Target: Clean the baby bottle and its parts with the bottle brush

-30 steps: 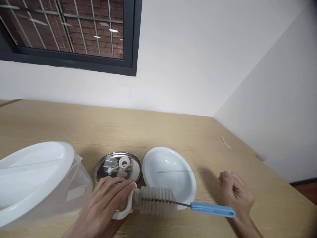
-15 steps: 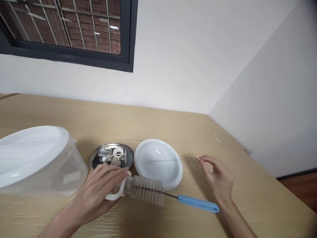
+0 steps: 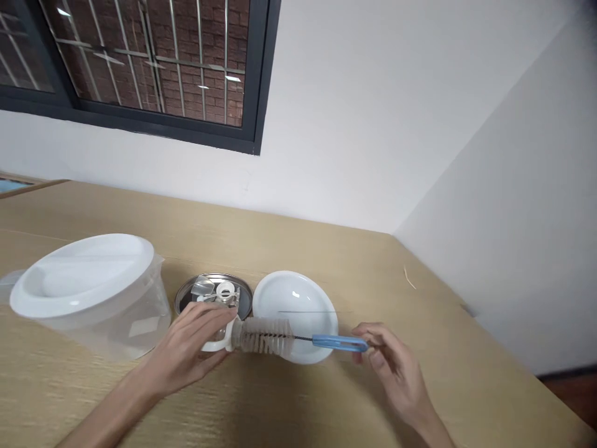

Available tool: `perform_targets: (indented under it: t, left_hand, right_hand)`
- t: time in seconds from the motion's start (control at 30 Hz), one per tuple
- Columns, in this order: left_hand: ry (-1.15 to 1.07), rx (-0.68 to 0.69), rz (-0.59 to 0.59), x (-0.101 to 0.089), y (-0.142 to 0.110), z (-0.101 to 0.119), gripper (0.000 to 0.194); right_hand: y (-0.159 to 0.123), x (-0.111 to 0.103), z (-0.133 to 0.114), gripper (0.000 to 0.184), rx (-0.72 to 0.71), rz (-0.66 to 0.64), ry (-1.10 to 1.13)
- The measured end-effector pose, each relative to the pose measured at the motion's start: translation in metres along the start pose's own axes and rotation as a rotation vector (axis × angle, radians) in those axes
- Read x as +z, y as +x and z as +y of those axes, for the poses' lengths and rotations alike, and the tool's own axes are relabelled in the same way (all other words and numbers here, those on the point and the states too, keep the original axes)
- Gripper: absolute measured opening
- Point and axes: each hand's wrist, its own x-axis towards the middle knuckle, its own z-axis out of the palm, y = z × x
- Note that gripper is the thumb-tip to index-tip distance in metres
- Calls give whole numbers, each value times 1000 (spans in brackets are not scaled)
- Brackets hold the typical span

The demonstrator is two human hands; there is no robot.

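My left hand [image 3: 198, 336] is closed round a clear bottle with a white handle [image 3: 218, 345], mostly hidden by my fingers. A bottle brush [image 3: 265, 337] with pale bristles and a blue handle [image 3: 340, 343] sticks out of its neck to the right. At the tip of that blue handle is my right hand [image 3: 392, 367], fingers curled behind it and thumb apart from it. Just behind the brush stands a white bowl [image 3: 295, 292], with a thin wire [image 3: 308, 312] lying across it.
Behind my left hand, a round metal tray [image 3: 183, 297] holds small clear and white parts, among them a white ring [image 3: 225, 290]. A lidded translucent tub [image 3: 116, 317] stands at left. A thin pale strip [image 3: 409, 278] lies at right, before the wall.
My right hand has come down and left to the end of the brush handle, its fingers no longer pinched. The brush points more level. The view has shifted a little.
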Motion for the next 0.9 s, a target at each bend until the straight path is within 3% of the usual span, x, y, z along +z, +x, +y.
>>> perform_targets:
  t: [0.23, 0.4, 0.67, 0.83, 0.9]
  left_hand:
    - [-18, -60, -48, 0, -1, 6, 53]
    - [-61, -110, -66, 1, -1, 8, 54]
    - [-30, -90, -60, 2, -6, 3, 56]
    - [-4, -18, -90, -1, -11, 3, 62]
    - [5, -3, -94, -3, -12, 3, 64]
  right_hand:
    - [-7, 16, -8, 30, -172, -50, 28]
    - [-11, 13, -8, 26, 148, 96, 200]
    - [-7, 3, 7, 21, 121, -51, 207]
    - [2, 0, -3, 11, 68, -158, 135]
    - [5, 0, -11, 33, 49, -193, 52]
